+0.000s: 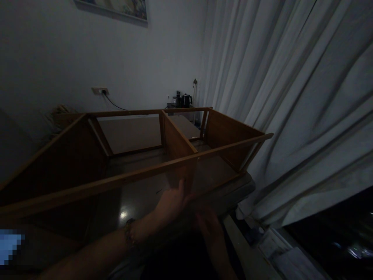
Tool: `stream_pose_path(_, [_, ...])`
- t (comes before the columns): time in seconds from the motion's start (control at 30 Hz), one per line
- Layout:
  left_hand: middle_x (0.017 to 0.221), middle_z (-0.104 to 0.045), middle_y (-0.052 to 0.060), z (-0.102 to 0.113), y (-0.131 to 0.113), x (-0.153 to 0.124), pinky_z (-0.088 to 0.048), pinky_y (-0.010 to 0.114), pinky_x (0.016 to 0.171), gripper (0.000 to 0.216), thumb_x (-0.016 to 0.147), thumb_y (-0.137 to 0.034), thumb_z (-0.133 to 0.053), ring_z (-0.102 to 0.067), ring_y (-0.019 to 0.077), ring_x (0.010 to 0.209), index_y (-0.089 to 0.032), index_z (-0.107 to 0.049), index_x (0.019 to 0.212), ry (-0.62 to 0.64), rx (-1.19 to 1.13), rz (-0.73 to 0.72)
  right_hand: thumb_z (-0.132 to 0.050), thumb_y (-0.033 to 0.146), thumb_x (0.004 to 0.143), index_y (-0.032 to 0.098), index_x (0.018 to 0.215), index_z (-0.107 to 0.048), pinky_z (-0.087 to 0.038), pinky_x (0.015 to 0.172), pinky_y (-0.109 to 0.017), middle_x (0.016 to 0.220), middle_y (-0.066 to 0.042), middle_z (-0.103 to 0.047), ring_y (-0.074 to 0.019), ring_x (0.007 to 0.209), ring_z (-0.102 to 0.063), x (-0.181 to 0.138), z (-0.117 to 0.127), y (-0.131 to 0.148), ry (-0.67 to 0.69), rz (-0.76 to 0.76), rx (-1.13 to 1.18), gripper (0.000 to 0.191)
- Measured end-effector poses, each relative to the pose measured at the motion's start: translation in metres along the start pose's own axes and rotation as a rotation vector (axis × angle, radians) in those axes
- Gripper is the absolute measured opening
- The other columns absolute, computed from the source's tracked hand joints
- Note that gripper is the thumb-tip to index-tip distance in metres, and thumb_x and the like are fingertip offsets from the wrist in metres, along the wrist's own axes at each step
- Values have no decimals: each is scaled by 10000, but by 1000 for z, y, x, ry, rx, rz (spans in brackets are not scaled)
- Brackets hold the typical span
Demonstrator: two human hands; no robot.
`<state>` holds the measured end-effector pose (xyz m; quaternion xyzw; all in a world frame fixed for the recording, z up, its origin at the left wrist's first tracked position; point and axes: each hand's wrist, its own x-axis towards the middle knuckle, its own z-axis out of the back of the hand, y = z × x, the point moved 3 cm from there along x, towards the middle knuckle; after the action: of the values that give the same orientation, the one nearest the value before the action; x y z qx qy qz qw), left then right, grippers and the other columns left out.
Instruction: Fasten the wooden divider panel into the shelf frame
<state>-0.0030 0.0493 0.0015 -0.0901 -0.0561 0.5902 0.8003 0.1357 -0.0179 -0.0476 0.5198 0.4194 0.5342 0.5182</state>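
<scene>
Grip closure was indeterminable for the blurred right hand and the left hand, against the flat wooden divider.

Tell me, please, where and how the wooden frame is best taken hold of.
Probably grip the wooden frame by its long front rail, coming from the near side, with the left hand left of the divider and the right hand right of it. The rail is slim, runs raised along the near edge, and has open space beneath it on both sides.
</scene>
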Motion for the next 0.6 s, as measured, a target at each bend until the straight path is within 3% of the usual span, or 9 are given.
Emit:
stream_pose_path(0.1, [822, -657, 134, 1, -1, -1, -432, 266, 573, 549, 854, -468, -233, -640, 218, 731, -54, -262, 1214, 2, -2, -4, -544, 420, 759, 183, 847, -543, -449, 502, -233, 585, 15, -602, -124, 498, -558, 3, -6, -12, 53, -148, 258, 253])
stream_pose_path(0.3, [824, -661, 132, 0, -1, 0, -432, 262, 575, 556, 856, -457, -254, -640, 214, 733, -52, -224, 1236, -9, -10, -6, -580, 476, 700, 194, 780, -573, -472, 608, -294, 733, -35, -621, -166, 664, -599, 3, -14, -37, -12, -289, 660, 293])
stream_pose_path(0.47, [827, -655, 135, 1, -1, 0, -432, 253, 580, 548, 854, -462, -245, -640, 212, 737, -50, -244, 1215, 13, -31, 5, -550, 424, 753, 202, 925, -555, -470, 588, -263, 733, -25, -620, -158, 662, -591, 0, -10, -19, -4, -204, 401, 281])
stream_pose_path(0.6, [842, -652, 142, 1, 0, 0, -434, 257, 585, 558, 851, -476, -235, -639, 215, 747, -57, -246, 1218, 13, -13, 6, -496, 324, 816, 212, 1045, -523, -474, 644, -264, 901, -51, -629, -168, 771, -595, -4, -6, -8, 7, 31, -19, 258])
